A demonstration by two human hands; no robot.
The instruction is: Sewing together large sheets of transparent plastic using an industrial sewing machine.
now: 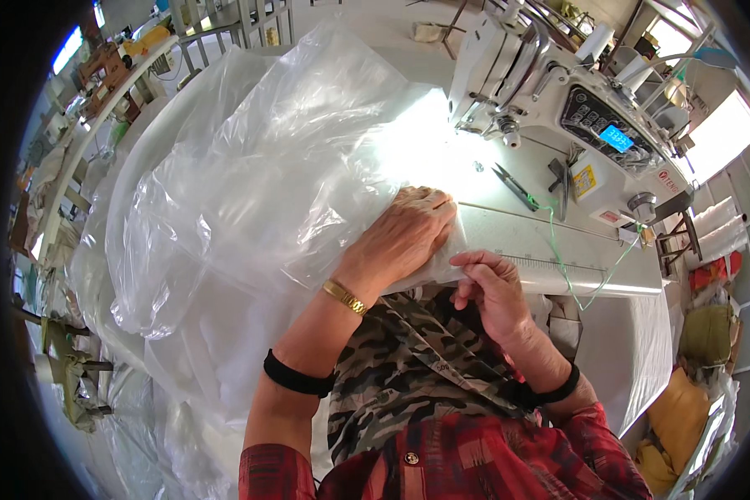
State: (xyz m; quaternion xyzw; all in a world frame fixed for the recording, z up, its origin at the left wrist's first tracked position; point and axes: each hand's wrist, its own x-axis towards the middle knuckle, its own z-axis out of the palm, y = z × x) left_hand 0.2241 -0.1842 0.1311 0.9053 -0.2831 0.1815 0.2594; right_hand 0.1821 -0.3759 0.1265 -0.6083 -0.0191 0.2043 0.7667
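Note:
A large sheet of clear plastic film point(267, 158) lies in crumpled folds over the left of the sewing table and hangs off its near side. My left hand point(404, 237), a gold watch on its wrist, is curled over the film's right edge in front of the sewing machine point(575, 108). Close by on the right, my right hand point(496, 287) pinches the film's near corner between thumb and forefinger. Its other fingers are bent in. The lamp's glare washes out the film beside the needle area, and the tips of my left fingers are partly hidden.
Thread snips point(517, 187) on a green cord point(562, 267) lie right of my hands, beside a dark metal tool point(561, 187). A ruler scale point(550, 262) runs along the table's near edge. White rolls point(715, 225) stand far right; a metal-framed chair point(233, 25) is behind the table.

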